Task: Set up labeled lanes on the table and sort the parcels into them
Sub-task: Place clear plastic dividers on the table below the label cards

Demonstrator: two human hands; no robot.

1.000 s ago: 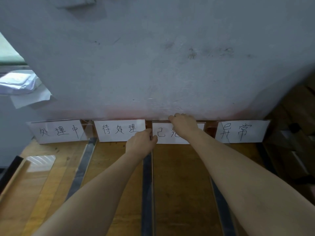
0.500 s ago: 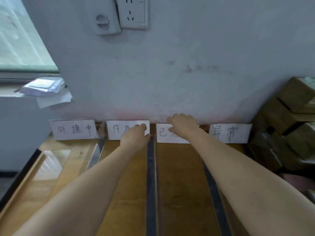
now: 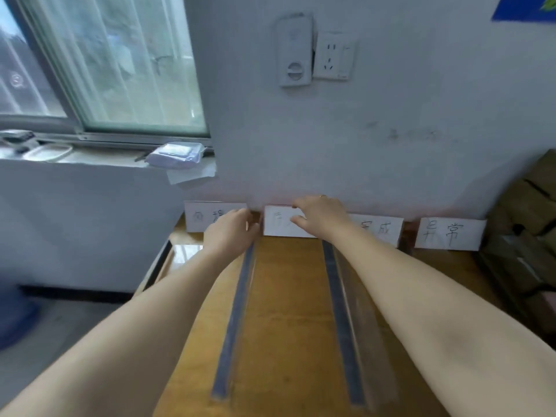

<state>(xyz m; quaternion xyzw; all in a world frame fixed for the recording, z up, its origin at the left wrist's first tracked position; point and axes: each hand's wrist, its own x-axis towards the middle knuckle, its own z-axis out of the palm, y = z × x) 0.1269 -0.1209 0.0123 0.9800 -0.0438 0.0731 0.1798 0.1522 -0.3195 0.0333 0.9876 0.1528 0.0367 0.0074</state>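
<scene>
Right hand [image 3: 323, 216] pinches top of second label card [image 3: 282, 228]; left hand [image 3: 230, 233] beside its left edge.

A grey wall [image 3: 376, 139] holds a socket [image 3: 334, 57]; daylight fills the left window [image 3: 120, 70]; perhaps a blue bottle [image 3: 15, 320] stands below.

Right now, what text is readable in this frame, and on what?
"异常": far-right white paper card.
"完成": third white paper card from the left; its left part is hidden.
Unreadable, blurred and partly covered: second white paper card.
Unreadable, blurred and partly covered: far-left white paper card.
</scene>
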